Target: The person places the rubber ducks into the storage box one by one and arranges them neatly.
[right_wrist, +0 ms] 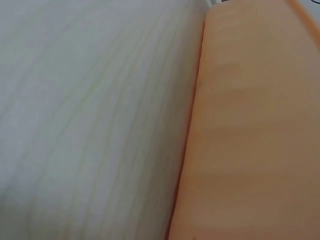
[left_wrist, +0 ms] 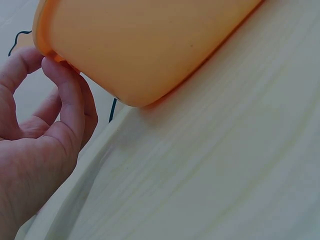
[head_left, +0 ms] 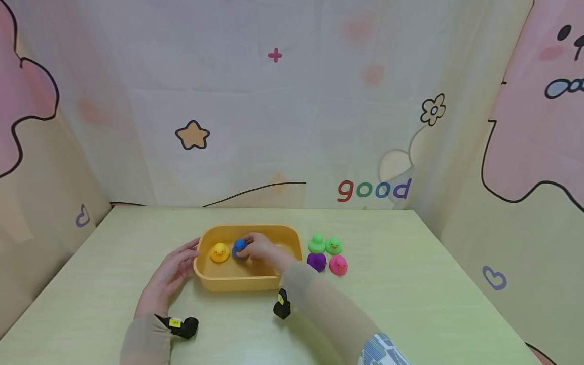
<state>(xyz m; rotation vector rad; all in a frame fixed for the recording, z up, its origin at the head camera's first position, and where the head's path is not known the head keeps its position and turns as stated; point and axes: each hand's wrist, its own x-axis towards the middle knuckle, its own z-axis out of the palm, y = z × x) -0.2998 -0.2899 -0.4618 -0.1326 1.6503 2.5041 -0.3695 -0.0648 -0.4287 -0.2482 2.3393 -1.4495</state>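
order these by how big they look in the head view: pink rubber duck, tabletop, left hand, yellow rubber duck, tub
1. Tabletop
2. Plastic tub
3. Left hand
4. Yellow rubber duck and pink rubber duck: nearly alike, so unranked

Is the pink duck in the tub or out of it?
Out: the pink duck sits on the table, beside the purple duck, right of the tub.

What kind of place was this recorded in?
Probably an indoor tabletop filming booth, perhaps dressed like a playroom: a pale table, cartoon-printed hangings behind it and on both sides, and colorful toy ducks in and beside a yellow-orange tub.
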